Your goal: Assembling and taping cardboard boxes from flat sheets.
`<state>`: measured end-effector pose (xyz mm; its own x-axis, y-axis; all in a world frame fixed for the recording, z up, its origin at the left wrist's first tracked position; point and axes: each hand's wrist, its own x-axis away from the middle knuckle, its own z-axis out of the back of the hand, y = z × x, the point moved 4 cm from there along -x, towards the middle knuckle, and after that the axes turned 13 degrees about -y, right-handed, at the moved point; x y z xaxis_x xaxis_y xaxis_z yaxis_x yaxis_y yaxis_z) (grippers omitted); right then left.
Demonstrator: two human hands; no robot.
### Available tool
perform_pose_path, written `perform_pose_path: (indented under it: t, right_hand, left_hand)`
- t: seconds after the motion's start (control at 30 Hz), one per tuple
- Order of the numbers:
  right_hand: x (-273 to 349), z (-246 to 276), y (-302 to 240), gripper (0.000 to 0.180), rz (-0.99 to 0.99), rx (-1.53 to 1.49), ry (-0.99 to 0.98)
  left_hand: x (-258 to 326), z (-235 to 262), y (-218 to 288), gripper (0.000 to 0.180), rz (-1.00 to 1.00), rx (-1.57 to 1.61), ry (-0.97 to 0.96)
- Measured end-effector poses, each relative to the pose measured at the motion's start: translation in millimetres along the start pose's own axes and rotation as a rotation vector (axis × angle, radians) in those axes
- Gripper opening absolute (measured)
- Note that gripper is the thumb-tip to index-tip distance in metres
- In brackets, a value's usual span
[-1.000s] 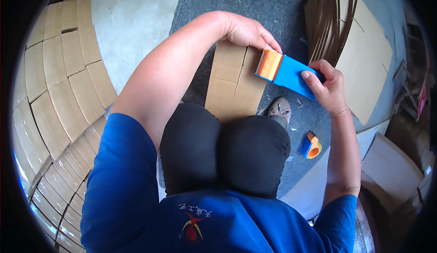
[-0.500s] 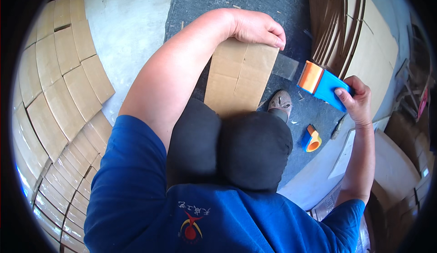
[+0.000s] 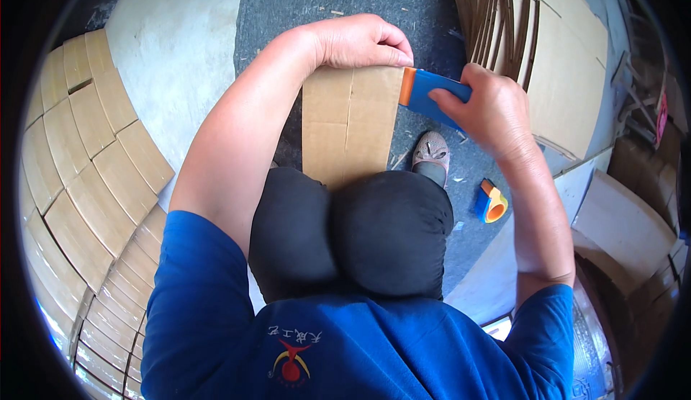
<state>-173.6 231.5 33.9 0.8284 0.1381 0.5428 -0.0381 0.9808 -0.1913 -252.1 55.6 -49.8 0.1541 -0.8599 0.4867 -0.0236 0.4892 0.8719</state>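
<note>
A brown cardboard box point(image 3: 349, 123) stands in front of my knees, its far end under my left hand point(image 3: 366, 42). The fingers of that hand are bent over the far right corner, gripping it; their tips are partly hidden. My right hand point(image 3: 497, 106) is wrapped round a blue tape dispenser point(image 3: 435, 96) with an orange front end. That orange end meets the box's right side near the far corner, just below my left fingertips. Whatever tape lies between dispenser and box is hidden.
A second tape dispenser point(image 3: 492, 203), blue, orange and yellow, lies on the dark mat point(image 3: 464, 256) right of my shoe point(image 3: 431, 151). Flat cardboard sheets point(image 3: 561, 54) lean at the far right. Stacked brown boxes point(image 3: 97, 162) fill the left side.
My right hand has brought the tape dispenser left against the box's right side; the clear tape strip stretched between them no longer shows. My left hand still grips the far corner.
</note>
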Motion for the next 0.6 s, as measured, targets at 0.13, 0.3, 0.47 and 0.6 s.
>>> perform_pose_path:
  t: [0.13,0.3,0.47,0.6]
  right_hand:
    - [3.6,9.5,-43.8,0.035,-0.113,0.075,0.064]
    - [1.4,-14.5,-52.1,0.022,-0.034,0.084,0.091]
    - [-23.0,-105.2,-46.5,0.031,0.107,0.118,0.306]
    - [-35.4,-133.5,-38.6,0.035,0.009,0.147,0.072]
  left_hand:
    - [31.3,1.7,-1.9,0.021,-0.3,-0.127,0.605]
    - [73.5,-27.1,-69.1,0.054,-0.101,0.55,1.103]
    - [52.8,-59.3,-100.6,0.078,-0.02,1.171,0.871]
    - [47.9,-73.2,-109.0,0.084,0.219,1.428,0.538]
